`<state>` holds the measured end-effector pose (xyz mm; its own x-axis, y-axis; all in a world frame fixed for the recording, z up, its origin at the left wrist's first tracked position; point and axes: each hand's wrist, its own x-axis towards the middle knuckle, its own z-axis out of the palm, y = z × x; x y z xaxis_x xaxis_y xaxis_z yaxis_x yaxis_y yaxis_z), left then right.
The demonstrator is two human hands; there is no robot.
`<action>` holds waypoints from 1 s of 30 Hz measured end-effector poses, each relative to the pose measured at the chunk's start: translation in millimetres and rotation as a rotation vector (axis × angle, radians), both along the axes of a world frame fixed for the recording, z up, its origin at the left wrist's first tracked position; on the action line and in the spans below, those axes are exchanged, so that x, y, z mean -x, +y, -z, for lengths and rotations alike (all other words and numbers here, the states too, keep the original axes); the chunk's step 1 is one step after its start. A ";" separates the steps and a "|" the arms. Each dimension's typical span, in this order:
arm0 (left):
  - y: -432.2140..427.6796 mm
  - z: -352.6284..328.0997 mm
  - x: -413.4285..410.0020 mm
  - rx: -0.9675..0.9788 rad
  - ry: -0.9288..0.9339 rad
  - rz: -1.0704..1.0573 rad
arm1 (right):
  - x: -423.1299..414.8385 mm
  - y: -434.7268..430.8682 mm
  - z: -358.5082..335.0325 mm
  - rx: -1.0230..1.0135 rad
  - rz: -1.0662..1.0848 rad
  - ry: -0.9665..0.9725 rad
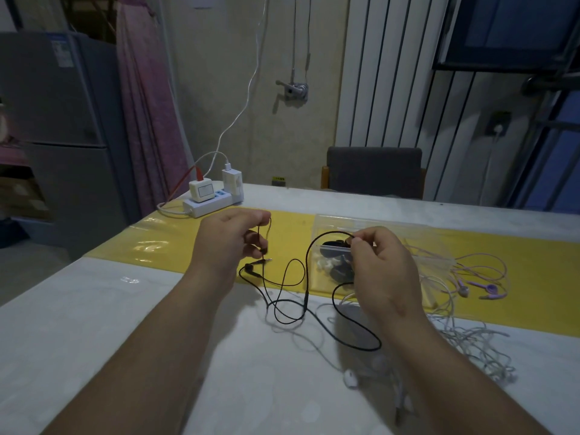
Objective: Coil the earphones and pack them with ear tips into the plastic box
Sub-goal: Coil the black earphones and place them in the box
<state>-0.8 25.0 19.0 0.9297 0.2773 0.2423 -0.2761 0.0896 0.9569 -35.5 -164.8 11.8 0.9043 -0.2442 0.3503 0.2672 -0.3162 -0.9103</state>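
Observation:
Black earphones (284, 291) hang in loose loops between my two hands above the table. My left hand (230, 238) pinches the cable near the jack plug and one earbud, which dangle below its fingers. My right hand (381, 265) pinches the cable further along, over a clear plastic box (370, 229) on the yellow strip. Inside the box lie white and dark ear tips (328, 264), partly hidden by my right hand. The rest of the black cable trails onto the table in front of my right wrist.
White earphones (464, 343) lie tangled at the right, one bud (350, 378) near my right forearm. Purple earphones (477, 285) rest on the yellow strip (292, 227). A power strip (208, 206) with chargers sits at the far left table edge; a chair (373, 171) stands behind.

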 end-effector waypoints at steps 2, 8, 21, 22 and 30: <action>0.3 1.4 -1.6 -0.038 0.024 -0.063 | -0.7 0.5 0.0 -0.004 0.015 -0.004; 2.4 3.1 -4.5 -0.113 0.064 -0.155 | 0.7 1.7 -0.4 -0.055 0.010 -0.027; 6.7 6.6 -5.4 -0.501 -0.008 -0.221 | 6.3 5.1 -4.3 -0.148 -0.064 -0.160; 1.5 5.0 -1.4 -0.527 -0.030 -0.071 | 6.1 5.2 -4.3 -0.148 -0.065 -0.164; -8.8 10.6 3.7 -0.720 0.016 0.295 | 1.0 -0.7 -3.7 -0.222 -0.107 -0.143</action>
<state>-4.5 16.3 8.4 0.9453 -0.2032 0.2551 -0.3236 -0.4881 0.8106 -36.5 -165.5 15.5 0.8744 -0.2354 0.4244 0.4187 -0.0761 -0.9049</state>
